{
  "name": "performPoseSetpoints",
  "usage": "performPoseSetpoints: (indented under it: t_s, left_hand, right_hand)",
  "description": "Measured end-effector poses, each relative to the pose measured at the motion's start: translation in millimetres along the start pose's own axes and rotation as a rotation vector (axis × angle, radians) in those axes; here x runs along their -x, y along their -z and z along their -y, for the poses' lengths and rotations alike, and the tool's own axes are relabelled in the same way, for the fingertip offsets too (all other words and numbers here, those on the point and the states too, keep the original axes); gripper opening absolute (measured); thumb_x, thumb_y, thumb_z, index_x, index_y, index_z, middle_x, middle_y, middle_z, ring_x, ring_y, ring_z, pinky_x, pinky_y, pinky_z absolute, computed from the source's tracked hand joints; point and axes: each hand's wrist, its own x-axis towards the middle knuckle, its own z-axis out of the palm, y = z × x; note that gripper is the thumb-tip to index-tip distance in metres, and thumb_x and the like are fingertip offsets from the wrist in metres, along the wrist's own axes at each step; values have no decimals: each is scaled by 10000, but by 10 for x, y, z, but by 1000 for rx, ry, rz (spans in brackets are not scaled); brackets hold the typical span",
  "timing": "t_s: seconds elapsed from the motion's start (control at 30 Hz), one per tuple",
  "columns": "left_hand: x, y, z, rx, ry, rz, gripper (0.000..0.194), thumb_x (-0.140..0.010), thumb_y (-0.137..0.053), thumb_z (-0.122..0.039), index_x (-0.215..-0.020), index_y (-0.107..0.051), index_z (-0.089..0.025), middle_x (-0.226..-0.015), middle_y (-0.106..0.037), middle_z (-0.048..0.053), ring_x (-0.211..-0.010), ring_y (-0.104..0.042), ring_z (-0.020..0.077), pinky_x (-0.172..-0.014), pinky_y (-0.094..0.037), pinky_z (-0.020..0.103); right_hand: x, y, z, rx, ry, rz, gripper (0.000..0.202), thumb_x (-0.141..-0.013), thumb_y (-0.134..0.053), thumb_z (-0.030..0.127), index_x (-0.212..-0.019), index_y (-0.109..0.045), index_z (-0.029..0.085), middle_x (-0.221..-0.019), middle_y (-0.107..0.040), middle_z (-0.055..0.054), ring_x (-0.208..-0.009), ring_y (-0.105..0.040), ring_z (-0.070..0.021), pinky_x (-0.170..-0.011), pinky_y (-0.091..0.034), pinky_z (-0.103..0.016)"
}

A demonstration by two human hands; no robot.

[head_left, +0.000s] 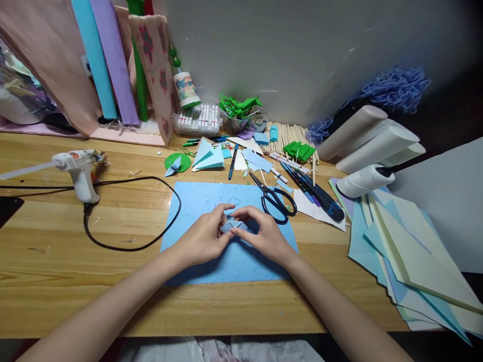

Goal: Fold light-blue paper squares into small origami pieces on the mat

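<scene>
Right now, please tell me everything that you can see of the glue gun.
The glue gun has a white, plastic-looking body with orange parts on top. A long, whitish glue stick sticks out behind, to the left; the handle points towards you. From its base a black cord loops right, over the edge of the blue sheet. It rests on the table; no hand touches it. Whether it is hot, I cannot tell.

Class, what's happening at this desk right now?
A person's left hand and right hand hold a small folded piece of pale blue paper over a blue sheet. The black-handled scissors lie nearby, untouched, and a glue gun rests off to the left.
</scene>
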Motion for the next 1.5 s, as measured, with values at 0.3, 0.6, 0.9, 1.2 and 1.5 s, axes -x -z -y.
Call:
performPoseSetpoints:
  t_s: [0.3, 0.6, 0.9, 1.2, 1.5]
  left_hand:
    - [-79, -25, 81, 339, 106, -78, 223, -740, -565, -283, -906, -581, -135, -628, -512, -20, -541, -463, 90, -521, -378, 201]
    - [-105, 37, 43, 289, 63, -174, 180, -799, -499, -288, -767, -597, -140, -747, -594, 38, -710, -535, 146, -646, -413, 252]
    - [-52, -47, 18, 169, -19, -106, 196, -797, -523, -356, -838, -555, -167, -858, -572, 35, -803, -538, 159, -706, -428, 274]
    - [-39, 4, -57, 14, -98, -90, 154, -857, -432, -278, -802, -524, -167, -817, -535, 17, -784, -503, 143, -718, -388, 262]
    - [-36, -10, -52, 47, -50, -119, 123, -843, -426, -236, -760, -489, -170, -731, -529, -13, -700, -494, 120, -655, -381, 236]
  right_hand:
    - [-5, -15, -15, 66, 0, 2, 135, -785, -482, 113, -883, -534, 190, -827, -550, -24, -766, -501, -151, -704, -421, -281]
    - [-12, 39, 3, 118, -1, -29, 44, -788, -478, 150, -796, -489, 192, -795, -532, -19, -745, -503, -158, -685, -417, -290]
    - [11, -56, 4, -167, -107, -38, 46, -819, -498, 232, -816, -508, 188, -796, -539, -10, -754, -524, -134, -634, -451, -228]
    - [17, -24, 0, -86, -49, -32, 18, -798, -490, 172, -798, -485, 189, -766, -509, -1, -696, -505, -123, -625, -439, -229]
    - [6, 11, -10, -49, -56, -29, 63, -779, -486, 125, -785, -504, 185, -720, -529, 12, -645, -506, -111, -608, -428, -224]
